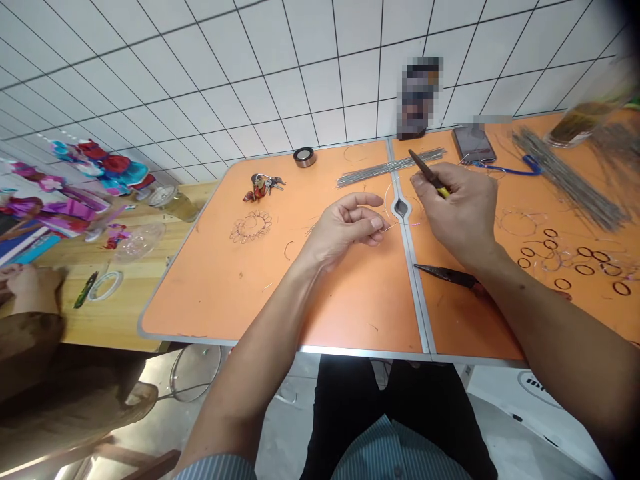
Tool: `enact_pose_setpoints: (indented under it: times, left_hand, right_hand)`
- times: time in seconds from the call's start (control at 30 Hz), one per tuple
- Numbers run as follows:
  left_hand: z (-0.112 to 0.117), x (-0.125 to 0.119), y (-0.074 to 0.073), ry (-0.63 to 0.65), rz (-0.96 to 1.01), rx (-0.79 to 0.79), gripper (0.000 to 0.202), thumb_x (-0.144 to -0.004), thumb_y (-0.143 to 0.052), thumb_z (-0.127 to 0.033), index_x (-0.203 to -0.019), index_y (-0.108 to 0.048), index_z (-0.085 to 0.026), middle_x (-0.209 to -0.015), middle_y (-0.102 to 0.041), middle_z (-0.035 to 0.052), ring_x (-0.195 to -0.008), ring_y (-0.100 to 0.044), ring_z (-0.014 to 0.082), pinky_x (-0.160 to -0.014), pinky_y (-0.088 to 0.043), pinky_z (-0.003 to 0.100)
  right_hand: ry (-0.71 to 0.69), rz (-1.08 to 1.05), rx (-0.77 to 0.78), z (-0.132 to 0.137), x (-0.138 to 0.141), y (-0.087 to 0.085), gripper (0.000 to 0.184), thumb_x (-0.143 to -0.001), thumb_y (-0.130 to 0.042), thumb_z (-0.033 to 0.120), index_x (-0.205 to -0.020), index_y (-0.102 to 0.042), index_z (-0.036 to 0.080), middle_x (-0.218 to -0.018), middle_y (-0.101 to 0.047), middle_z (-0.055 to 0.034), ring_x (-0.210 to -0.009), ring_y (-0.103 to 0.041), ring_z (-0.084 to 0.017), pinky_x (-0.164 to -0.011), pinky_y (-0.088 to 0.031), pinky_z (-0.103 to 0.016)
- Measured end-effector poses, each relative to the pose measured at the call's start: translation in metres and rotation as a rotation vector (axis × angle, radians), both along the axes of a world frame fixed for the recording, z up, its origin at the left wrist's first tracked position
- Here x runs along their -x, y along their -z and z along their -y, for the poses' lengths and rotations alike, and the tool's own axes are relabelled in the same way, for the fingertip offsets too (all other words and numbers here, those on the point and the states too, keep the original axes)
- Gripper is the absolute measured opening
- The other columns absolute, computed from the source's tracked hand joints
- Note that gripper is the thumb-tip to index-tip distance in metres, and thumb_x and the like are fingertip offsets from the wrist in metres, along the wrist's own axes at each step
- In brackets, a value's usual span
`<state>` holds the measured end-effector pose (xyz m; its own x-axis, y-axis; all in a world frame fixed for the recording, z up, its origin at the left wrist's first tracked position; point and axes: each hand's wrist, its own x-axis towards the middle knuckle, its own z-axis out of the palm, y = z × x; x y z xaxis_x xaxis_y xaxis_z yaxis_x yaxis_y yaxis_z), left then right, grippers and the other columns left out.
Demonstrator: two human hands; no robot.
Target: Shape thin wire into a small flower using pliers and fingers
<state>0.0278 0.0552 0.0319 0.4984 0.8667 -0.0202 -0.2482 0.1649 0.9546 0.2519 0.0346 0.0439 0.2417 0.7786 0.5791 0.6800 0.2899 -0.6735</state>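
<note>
My left hand [350, 223] hovers over the middle of the orange table [240, 287], fingers curled, thumb and forefinger pinching a thin curved wire [389, 200]. My right hand [460, 207] is just to its right, closed around pliers [425, 168] with dark jaws and a yellow grip, the tip pointing up and away. A second pair of pliers [445, 275] lies on the table under my right forearm.
A bundle of straight wires [387, 168] lies at the back, more wires [570, 177] at the right. Small wire rings [575, 260], a wire flower [251, 227], keys [261, 187], a tape roll [304, 157], a phone [473, 143]. Another person's hand [27, 283] rests on the left wooden table.
</note>
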Motion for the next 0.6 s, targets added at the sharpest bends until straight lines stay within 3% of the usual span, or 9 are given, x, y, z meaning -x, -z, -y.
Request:
enact_pose_setpoints:
  times: [0.1, 0.3, 0.53, 0.6]
  left_hand:
    - [-0.0019, 0.0016, 0.0024, -0.011, -0.038, 0.026, 0.048, -0.079, -0.106, -0.024, -0.117, -0.078, -0.017, -0.088, -0.088, 0.0032, -0.071, -0.08, 0.0129, -0.069, -0.063, 0.023]
    - [-0.0073, 0.0007, 0.005, -0.161, -0.04, 0.072, 0.02, -0.088, -0.093, -0.016, -0.101, -0.078, -0.014, -0.083, -0.086, 0.0044, -0.064, -0.077, 0.0108, -0.063, -0.061, 0.02]
    - [-0.0048, -0.0029, 0.0037, -0.18, -0.097, 0.081, 0.013, -0.093, -0.089, -0.019, -0.09, -0.076, -0.015, -0.078, -0.083, 0.0047, -0.059, -0.073, 0.0099, -0.058, -0.058, 0.019]
    - [-0.0047, -0.001, 0.0022, -0.225, -0.093, 0.029, 0.012, -0.093, -0.087, -0.019, -0.09, -0.076, -0.015, -0.077, -0.083, 0.004, -0.058, -0.072, 0.0096, -0.057, -0.056, 0.019]
  right_hand:
    - [-0.033, -0.048, 0.008, -0.0012, -0.0013, -0.0028, 0.027, -0.107, -0.073, 0.026, -0.081, -0.066, 0.026, -0.07, -0.058, 0.0022, -0.069, -0.052, -0.02, -0.07, -0.033, -0.038]
    - [-0.249, -0.292, 0.11, -0.0006, 0.0016, -0.0091, 0.025, -0.107, -0.072, 0.026, -0.083, -0.071, 0.024, -0.073, -0.059, 0.0018, -0.066, -0.052, -0.017, -0.066, -0.039, -0.035]
    - [-0.084, -0.055, 0.011, 0.0, -0.0024, -0.0005, 0.028, -0.106, -0.073, 0.028, -0.08, -0.066, 0.026, -0.069, -0.054, 0.0027, -0.068, -0.048, -0.019, -0.068, -0.031, -0.038]
    - [-0.112, -0.087, 0.029, -0.0001, -0.0028, -0.0018, 0.028, -0.107, -0.074, 0.031, -0.081, -0.067, 0.026, -0.071, -0.056, 0.002, -0.069, -0.051, -0.02, -0.068, -0.034, -0.038]
